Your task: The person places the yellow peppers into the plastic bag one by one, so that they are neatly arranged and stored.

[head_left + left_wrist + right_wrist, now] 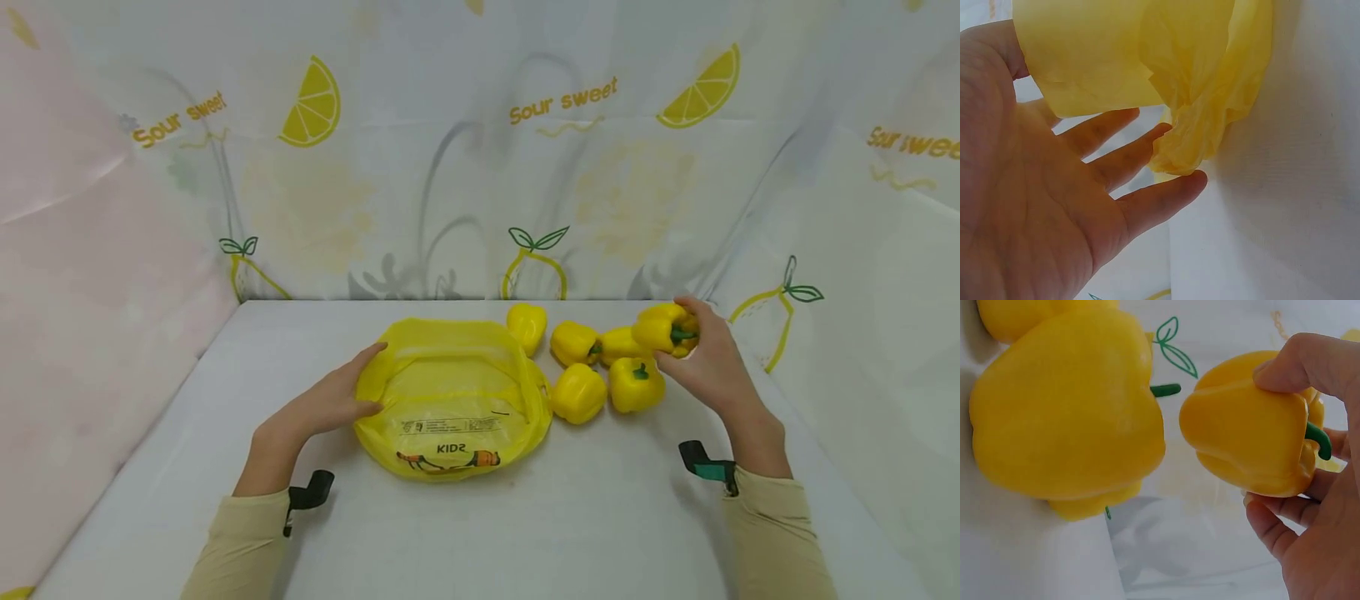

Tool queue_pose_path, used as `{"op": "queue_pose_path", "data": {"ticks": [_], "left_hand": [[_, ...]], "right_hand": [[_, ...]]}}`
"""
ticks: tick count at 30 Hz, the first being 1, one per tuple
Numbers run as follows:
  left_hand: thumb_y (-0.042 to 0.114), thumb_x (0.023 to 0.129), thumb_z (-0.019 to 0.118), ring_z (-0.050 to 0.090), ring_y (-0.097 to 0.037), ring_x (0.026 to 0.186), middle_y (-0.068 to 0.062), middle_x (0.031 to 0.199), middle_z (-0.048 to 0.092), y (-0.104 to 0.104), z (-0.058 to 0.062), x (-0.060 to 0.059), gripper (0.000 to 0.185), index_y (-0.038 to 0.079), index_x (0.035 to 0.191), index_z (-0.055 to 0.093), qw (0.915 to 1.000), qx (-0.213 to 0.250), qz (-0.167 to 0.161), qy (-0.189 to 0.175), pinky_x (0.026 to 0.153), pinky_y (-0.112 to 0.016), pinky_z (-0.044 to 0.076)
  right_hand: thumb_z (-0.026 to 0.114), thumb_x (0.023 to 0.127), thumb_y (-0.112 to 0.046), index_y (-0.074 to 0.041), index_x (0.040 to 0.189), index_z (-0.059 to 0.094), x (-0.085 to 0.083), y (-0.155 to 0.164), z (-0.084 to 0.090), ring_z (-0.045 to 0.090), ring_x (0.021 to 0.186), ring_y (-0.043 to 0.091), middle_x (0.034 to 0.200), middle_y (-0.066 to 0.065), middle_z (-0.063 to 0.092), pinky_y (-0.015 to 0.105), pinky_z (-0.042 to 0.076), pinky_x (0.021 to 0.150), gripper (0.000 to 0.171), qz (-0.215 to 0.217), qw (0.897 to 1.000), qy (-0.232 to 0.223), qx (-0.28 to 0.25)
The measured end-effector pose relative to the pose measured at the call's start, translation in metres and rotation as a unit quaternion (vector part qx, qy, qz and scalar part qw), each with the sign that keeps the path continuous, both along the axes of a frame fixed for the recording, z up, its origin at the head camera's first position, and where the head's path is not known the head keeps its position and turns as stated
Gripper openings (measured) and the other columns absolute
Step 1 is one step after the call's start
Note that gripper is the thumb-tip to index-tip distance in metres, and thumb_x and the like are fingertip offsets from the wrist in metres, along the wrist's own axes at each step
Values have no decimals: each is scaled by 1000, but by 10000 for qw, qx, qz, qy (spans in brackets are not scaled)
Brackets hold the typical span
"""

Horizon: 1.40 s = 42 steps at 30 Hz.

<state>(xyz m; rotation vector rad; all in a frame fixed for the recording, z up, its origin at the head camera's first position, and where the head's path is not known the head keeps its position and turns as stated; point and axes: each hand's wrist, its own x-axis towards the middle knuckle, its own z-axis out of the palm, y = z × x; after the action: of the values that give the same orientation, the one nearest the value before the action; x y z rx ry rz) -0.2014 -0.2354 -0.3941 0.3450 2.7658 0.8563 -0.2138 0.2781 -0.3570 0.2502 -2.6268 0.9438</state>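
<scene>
A yellow plastic bag (450, 475), printed with "KIDZ", sits on the table with its wide mouth spread. Along its left side my left hand (330, 396) rests with spread, nearly straight fingers against the plastic. In the left wrist view the bag's side (1091, 69) covers part of the thumb and index finger. My right hand (712, 358) holds a yellow bell pepper (660, 327) with a green stem, gripped between thumb and fingers. The held pepper (1250, 431) is raised beside a larger-looking pepper (1066, 406) in the right wrist view.
Several other yellow bell peppers lie right of the bag, among them one at the back (527, 327), one close to the bag's rim (577, 393) and one with its stem up (636, 385). Lemon-printed cloth (465, 167) walls off the back and sides of the white table (510, 542).
</scene>
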Motion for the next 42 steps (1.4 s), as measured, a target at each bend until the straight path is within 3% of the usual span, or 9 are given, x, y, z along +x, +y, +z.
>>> {"op": "queue_pose_path", "data": {"ticks": [7,17,24,37,42], "left_hand": [[23,90,65,24,-43,150,-16,166,20,-1,-2,-2,87,24,160,13,10000,7,19,-43,119,-65,22],[22,90,63,23,-41,151,-15,166,21,0,-6,-1,82,23,158,18,9998,-23,83,-156,120,-64,21],[22,90,63,25,-42,150,-16,165,21,0,-6,-1,81,24,158,19,9998,-88,58,-155,119,-65,22],[18,87,64,28,-40,149,-15,164,26,4,-9,-4,81,25,156,23,10000,-51,-3,-78,119,-64,24],[18,87,65,28,-39,150,-14,164,27,7,-11,-5,80,26,156,24,9999,4,33,-102,119,-63,24]], "right_hand": [[72,83,-14,-7,150,35,-3,-31,8,44,108,33,136,22,48,44,40,89,77,356,9994,-8,-39],[75,80,-16,-17,150,38,-9,-96,-3,46,119,30,147,14,44,50,43,102,80,1300,9903,-362,-329],[74,79,-22,-24,151,38,-8,-134,-4,46,122,25,147,6,45,49,44,106,81,1570,9858,-529,-263],[73,77,-25,-24,148,42,-18,-193,-19,49,107,19,133,-1,54,37,46,93,77,2236,9717,-760,7],[71,76,-28,-21,148,43,-21,-216,-26,49,115,20,139,1,53,39,46,96,78,2450,9651,-901,196]]}}
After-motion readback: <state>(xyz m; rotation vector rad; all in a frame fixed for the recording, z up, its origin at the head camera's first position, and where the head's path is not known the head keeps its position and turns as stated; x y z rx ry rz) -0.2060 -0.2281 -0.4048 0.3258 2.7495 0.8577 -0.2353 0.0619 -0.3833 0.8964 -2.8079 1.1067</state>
